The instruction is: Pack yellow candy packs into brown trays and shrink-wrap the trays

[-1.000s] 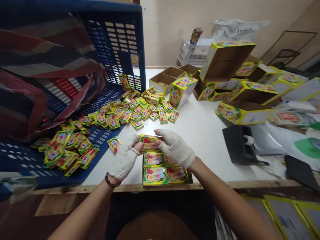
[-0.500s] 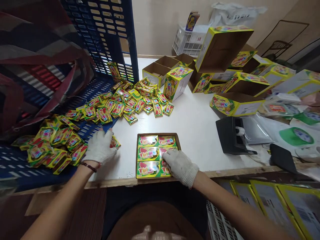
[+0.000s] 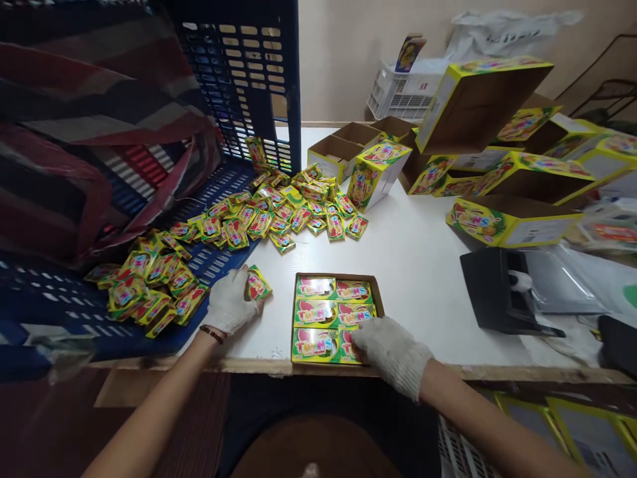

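My left hand [image 3: 231, 303], in a white knit glove, is closed on a small yellow-green candy box [image 3: 257, 284] marked TWINS, just above or on the white table beside the blue crate. My right hand [image 3: 393, 350], gloved the same way, reaches over the right side of an open brown-walled carton [image 3: 380, 296]. Its curled fingertips rest on the lower right small box [image 3: 348, 344] in that carton. Two columns of small boxes [image 3: 315, 312] fill the carton, printed faces up. A loose pile of similar boxes [image 3: 261, 223] spreads from the crate onto the table.
The blue crate [image 3: 293, 79] lies on its side at left, with a striped bag [image 3: 99, 93] in it. Empty display cartons [image 3: 485, 106] are stacked at back right. A black tape dispenser [image 3: 490, 292] stands on the right. The table's wooden front edge [image 3: 239, 365] runs below the carton.
My left hand has drawn the small box away from the crate's edge, and more of it shows. My right fingers have slid down to the lower right box. The whole view has shifted.
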The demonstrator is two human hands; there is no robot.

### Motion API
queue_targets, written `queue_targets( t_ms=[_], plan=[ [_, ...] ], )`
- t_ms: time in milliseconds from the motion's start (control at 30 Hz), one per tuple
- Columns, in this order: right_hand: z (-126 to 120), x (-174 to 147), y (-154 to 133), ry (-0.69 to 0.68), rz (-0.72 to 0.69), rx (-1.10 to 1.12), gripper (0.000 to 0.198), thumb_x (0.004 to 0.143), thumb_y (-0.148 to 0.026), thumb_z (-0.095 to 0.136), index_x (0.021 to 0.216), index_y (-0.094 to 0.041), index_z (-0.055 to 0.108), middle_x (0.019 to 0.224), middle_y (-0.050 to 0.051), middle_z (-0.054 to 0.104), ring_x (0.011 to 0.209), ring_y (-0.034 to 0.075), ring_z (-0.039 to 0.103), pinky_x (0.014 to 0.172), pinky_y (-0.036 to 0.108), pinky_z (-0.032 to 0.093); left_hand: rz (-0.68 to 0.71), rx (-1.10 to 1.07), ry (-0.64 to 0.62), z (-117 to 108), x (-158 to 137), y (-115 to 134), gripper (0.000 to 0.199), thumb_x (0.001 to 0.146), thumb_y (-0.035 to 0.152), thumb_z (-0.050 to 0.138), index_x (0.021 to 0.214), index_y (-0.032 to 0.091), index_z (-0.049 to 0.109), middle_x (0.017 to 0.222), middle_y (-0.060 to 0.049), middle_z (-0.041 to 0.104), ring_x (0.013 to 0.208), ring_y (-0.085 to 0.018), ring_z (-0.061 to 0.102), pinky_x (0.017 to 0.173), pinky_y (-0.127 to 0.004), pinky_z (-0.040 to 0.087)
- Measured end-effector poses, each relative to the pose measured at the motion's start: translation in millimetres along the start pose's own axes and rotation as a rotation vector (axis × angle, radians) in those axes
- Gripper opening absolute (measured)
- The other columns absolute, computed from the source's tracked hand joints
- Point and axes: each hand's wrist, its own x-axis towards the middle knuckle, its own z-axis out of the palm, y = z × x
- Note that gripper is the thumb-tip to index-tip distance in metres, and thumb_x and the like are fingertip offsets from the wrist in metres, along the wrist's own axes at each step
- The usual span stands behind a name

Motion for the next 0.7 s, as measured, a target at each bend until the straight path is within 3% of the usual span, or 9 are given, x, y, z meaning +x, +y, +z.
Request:
queue_targets(
  t_ms=[100,200,267,333,400,500,567,633,700],
  plan=[
    [-19,12,-3,0.163,0.036,0.297,0.011,0.078,-0.017,0.063,0.087,-0.021,0.069,0.080,0.005,0.070,0.068,0.018,0.063,0.060,0.028,0.045,0.153,-0.223,0.242,-16,-2,29,0.087,0.071,0.045,0.066,0.143,0.012,0.031,0.117,-0.019,0.059,0.108,-0.034,0.060,0.093,-0.045,0.050],
    [-43,26,-3,0.431,0.026,0.680,0.048,0.085,-0.029,0.057,0.132,-0.021,0.052,0.109,0.007,0.068,0.082,0.017,0.066,0.070,0.029,0.052,0.588,-0.444,0.326,-36,-8,76,0.094,0.073,0.029,0.063,0.152,0.023,0.013,0.137,-0.017,0.049,0.126,-0.031,0.051,0.102,-0.047,0.047],
    [-57,34,2,0.430,-0.063,0.799,0.056,0.083,-0.035,0.058,0.137,-0.020,0.048,0.118,0.008,0.065,0.095,0.018,0.065,0.081,0.032,0.053,0.839,-0.509,0.316,-44,-7,100,0.094,0.074,0.018,0.058,0.153,0.025,0.007,0.143,-0.016,0.044,0.134,-0.030,0.044,0.105,-0.048,0.046],
    [-62,36,11,0.407,-0.068,0.802,0.049,0.081,-0.034,0.058,0.128,-0.020,0.056,0.118,0.007,0.066,0.102,0.020,0.063,0.089,0.034,0.051,0.873,-0.513,0.303,-46,4,107,0.090,0.076,0.019,0.058,0.152,0.024,0.009,0.148,-0.017,0.039,0.138,-0.030,0.039,0.108,-0.049,0.043],
    [-56,33,20,0.460,0.059,0.765,0.041,0.081,-0.032,0.057,0.120,-0.019,0.060,0.112,0.007,0.068,0.097,0.021,0.064,0.088,0.035,0.051,0.656,-0.478,0.287,-44,26,93,0.086,0.078,0.030,0.064,0.150,0.020,0.018,0.150,-0.018,0.035,0.140,-0.033,0.034,0.112,-0.051,0.037],
    [-30,21,26,0.637,0.248,0.706,0.036,0.082,-0.031,0.053,0.115,-0.017,0.059,0.101,0.007,0.068,0.086,0.021,0.064,0.081,0.037,0.053,0.047,-0.377,0.271,-33,70,50,0.074,0.080,0.041,0.065,0.140,0.012,0.033,0.145,-0.020,0.040,0.138,-0.037,0.034,0.114,-0.050,0.032],
    [-9,14,24,0.765,0.272,0.660,0.038,0.084,-0.029,0.050,0.120,-0.018,0.056,0.103,0.008,0.068,0.091,0.022,0.064,0.084,0.038,0.052,-0.258,-0.294,0.179,-25,94,21,0.071,0.079,0.048,0.065,0.132,0.008,0.039,0.137,-0.022,0.044,0.131,-0.040,0.040,0.107,-0.054,0.037],
    [6,9,21,0.846,0.264,0.569,0.042,0.085,-0.029,0.049,0.125,-0.019,0.055,0.107,0.010,0.068,0.099,0.025,0.062,0.092,0.042,0.048,-0.372,-0.268,0.122,-18,107,-1,0.069,0.080,0.051,0.062,0.127,0.005,0.041,0.131,-0.024,0.045,0.122,-0.044,0.045,0.097,-0.061,0.041],
    [9,5,22,0.857,0.287,0.477,0.040,0.082,-0.029,0.052,0.120,-0.019,0.060,0.104,0.011,0.069,0.102,0.027,0.060,0.095,0.046,0.045,-0.383,-0.271,0.102,-11,111,-15,0.066,0.081,0.049,0.061,0.125,0.005,0.040,0.130,-0.025,0.044,0.118,-0.047,0.046,0.090,-0.066,0.041]
  ],
)
